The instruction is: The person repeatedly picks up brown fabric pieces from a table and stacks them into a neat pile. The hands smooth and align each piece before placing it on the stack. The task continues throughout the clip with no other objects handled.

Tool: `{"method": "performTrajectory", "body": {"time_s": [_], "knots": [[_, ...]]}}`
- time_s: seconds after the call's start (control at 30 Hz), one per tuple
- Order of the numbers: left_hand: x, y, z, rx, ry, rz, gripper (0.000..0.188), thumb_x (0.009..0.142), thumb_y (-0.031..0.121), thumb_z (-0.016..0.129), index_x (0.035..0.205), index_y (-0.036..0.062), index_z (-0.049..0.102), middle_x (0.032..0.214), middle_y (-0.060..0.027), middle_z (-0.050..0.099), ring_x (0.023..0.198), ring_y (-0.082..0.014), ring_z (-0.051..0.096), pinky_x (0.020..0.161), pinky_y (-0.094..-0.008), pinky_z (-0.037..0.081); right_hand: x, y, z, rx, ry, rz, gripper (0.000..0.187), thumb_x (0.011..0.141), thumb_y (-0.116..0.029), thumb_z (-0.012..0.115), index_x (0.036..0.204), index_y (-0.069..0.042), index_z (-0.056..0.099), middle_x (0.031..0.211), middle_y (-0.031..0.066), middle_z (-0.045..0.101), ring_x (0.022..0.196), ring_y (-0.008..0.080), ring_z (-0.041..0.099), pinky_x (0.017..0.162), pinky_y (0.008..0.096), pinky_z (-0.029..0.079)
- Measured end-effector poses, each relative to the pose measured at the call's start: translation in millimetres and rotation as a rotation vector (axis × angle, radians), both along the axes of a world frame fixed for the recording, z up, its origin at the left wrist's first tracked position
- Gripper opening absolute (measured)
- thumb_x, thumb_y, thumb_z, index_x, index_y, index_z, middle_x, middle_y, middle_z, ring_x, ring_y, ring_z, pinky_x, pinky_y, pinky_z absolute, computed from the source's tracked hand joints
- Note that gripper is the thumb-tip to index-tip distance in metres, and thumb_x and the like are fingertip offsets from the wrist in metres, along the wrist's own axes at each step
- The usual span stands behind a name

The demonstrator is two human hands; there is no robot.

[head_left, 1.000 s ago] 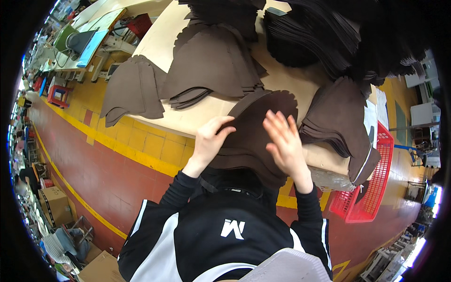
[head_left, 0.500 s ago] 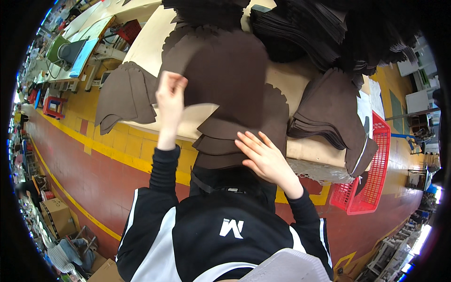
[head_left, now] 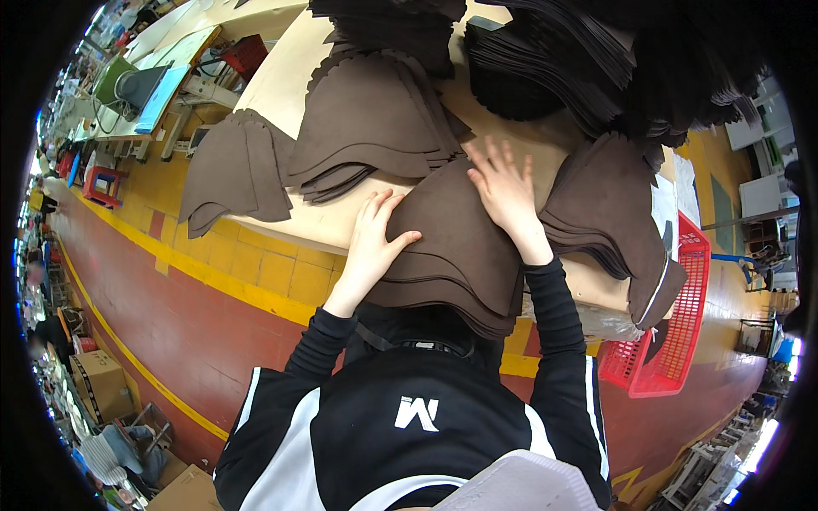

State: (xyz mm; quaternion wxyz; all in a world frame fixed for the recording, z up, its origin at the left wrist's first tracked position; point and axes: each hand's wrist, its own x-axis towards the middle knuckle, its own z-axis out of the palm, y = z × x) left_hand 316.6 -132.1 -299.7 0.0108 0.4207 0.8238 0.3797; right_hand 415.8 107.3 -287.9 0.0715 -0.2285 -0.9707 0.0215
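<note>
A stack of dark brown, leather-like cut pieces point(head_left: 452, 230) with curved edges lies in front of me, its near end overhanging the table edge. My left hand point(head_left: 371, 247) rests at the left side of this stack, thumb over the top piece and fingers apart. On the stack's far right part, my right hand point(head_left: 507, 196) lies flat with fingers spread. Neither hand grips anything. Behind my left hand sits another fanned stack of brown pieces point(head_left: 366, 119) with a scalloped far edge.
A few brown pieces point(head_left: 234, 170) lie at the table's left, and a further stack point(head_left: 601, 200) at the right. Tall dark piles point(head_left: 545, 68) fill the far side of the pale table point(head_left: 277, 89). A red plastic basket point(head_left: 694, 298) stands beside the right edge.
A blurred brown piece over the table is no longer in the air. My left hand came down and right to the near stack. My right hand moved farther away along it.
</note>
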Motion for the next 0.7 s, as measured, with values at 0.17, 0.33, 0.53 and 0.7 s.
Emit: {"method": "performTrajectory", "body": {"time_s": [0.17, 0.33, 0.53, 0.7], "knots": [[0, -10, 24, 0.189, -0.299, -0.179, 0.036, 0.085, 0.0, 0.074, 0.119, -0.0023, 0.064, 0.112, -0.0152, 0.071, 0.102, -0.0229, 0.07, 0.088, -0.0325, 0.055, 38, -34, 39, -0.075, 0.528, 0.031, 0.054, 0.096, -0.015, 0.061, 0.148, -0.012, 0.047, 0.159, 0.0156, 0.038, 0.147, 0.0349, 0.036, 0.12, 0.0559, 0.021], [-51, -1, 64, 0.557, -0.409, 0.047, 0.029, 0.089, -0.005, 0.069, 0.118, -0.0019, 0.067, 0.117, -0.0084, 0.069, 0.107, -0.0162, 0.065, 0.091, -0.0285, 0.054, 100, -77, 17, -0.225, 0.696, 0.402, 0.055, 0.085, -0.011, 0.073, 0.138, -0.016, 0.059, 0.149, 0.0159, 0.052, 0.142, 0.0323, 0.044, 0.12, 0.0487, 0.027], [-114, -9, 67, 0.242, 0.315, 0.384, 0.054, 0.085, 0.011, 0.075, 0.136, 0.004, 0.059, 0.13, -0.0175, 0.061, 0.123, -0.0335, 0.058, 0.106, -0.0408, 0.045, 96, -98, 22, -0.272, 0.058, 0.41, 0.052, 0.096, -0.029, 0.062, 0.147, -0.024, 0.051, 0.156, 0.0011, 0.046, 0.143, 0.0199, 0.043, 0.119, 0.0469, 0.029], [-43, -27, 37, 0.082, -0.281, -0.016, 0.054, 0.079, 0.025, 0.082, 0.126, 0.0054, 0.062, 0.116, -0.0123, 0.06, 0.108, -0.0243, 0.057, 0.093, -0.0356, 0.047, 67, -73, 8, -0.134, 0.042, 0.348, 0.05, 0.1, -0.032, 0.053, 0.149, -0.025, 0.048, 0.156, -0.0018, 0.045, 0.142, 0.0181, 0.044, 0.119, 0.0445, 0.029]]}}
